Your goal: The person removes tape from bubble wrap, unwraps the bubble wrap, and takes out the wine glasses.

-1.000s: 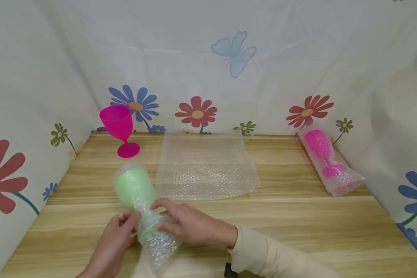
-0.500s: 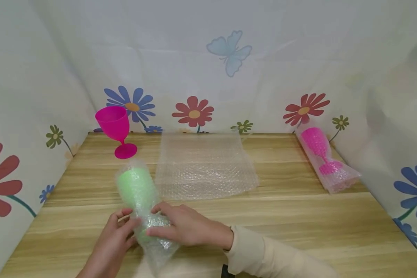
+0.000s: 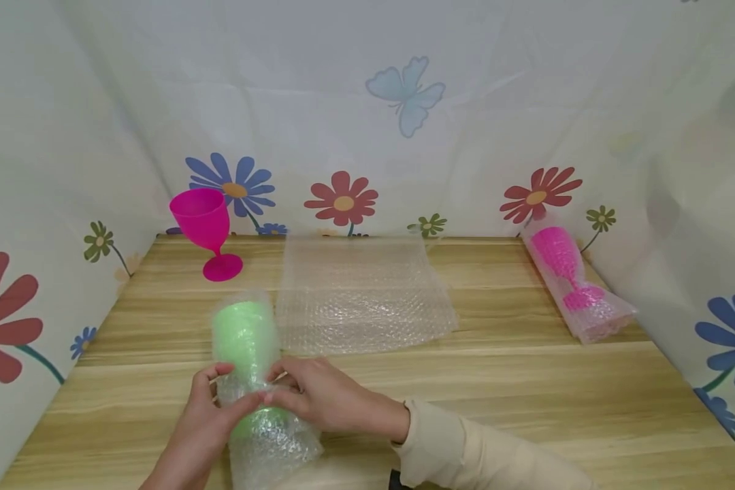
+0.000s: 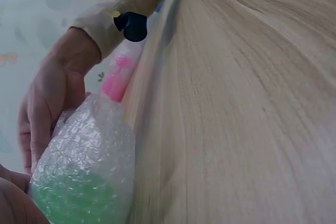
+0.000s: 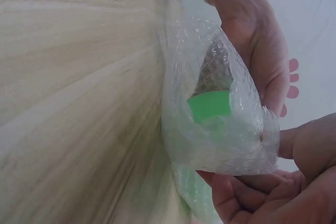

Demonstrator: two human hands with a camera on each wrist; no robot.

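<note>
A light green goblet [image 3: 243, 333] lies on the table in bubble wrap [image 3: 275, 449], its foot toward me. My left hand [image 3: 202, 418] holds the wrapped goblet from the left, with the thumb reaching across near the stem. From the right, my right hand [image 3: 337, 398] pinches the wrap there, the two thumb tips close together. Past the goblet's foot the wrap's loose end stands open, as the right wrist view shows, with the green foot [image 5: 210, 106] inside. Parts of the stem are hidden by the fingers.
A bare magenta goblet [image 3: 202, 221] stands at the back left. A flat bubble wrap sheet [image 3: 367, 299] lies at the back centre. Along the right edge rests a pink goblet [image 3: 560, 255] in bubble wrap. Flower-printed cloth walls [image 3: 496, 102] enclose the table [image 3: 496, 401].
The wrapped green goblet has swung from slanting to nearly straight toward me. My left thumb has moved right across the wrap to meet the right hand.
</note>
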